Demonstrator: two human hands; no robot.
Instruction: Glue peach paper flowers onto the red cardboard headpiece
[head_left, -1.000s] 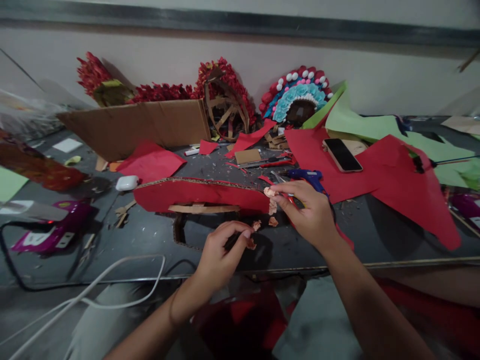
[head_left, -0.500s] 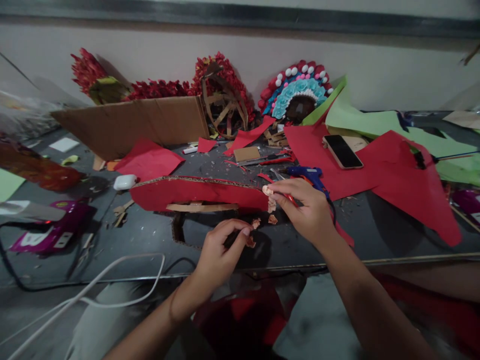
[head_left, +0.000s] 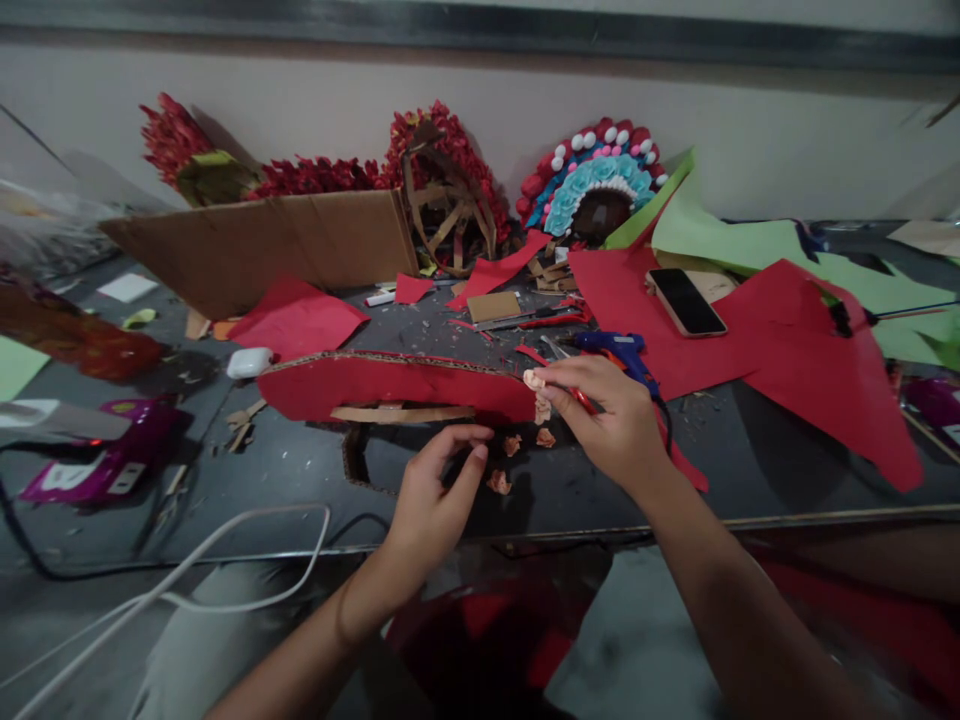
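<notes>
My right hand pinches a small peach crinkled paper flower between thumb and fingertips, near the right end of a red-covered cardboard piece. Just under those fingers shows another peach piece; whether it is also held I cannot tell. My left hand is open, thumb and index finger apart, with nothing between them. Beside its fingertips lies a loose crinkled paper flower, and two more, one nearer the cardboard and one to the right, rest on the dark table.
Behind my right hand lies a blue glue gun. A phone sits on red paper. Red-handled scissors, a white earbud case and a white cable are about. A cardboard panel and a flower-trimmed headpiece stand at the wall.
My left hand has drawn back slightly to the left from the loose paper flowers, its thumb and finger parting. The right hand keeps its pinch in nearly the same place.
</notes>
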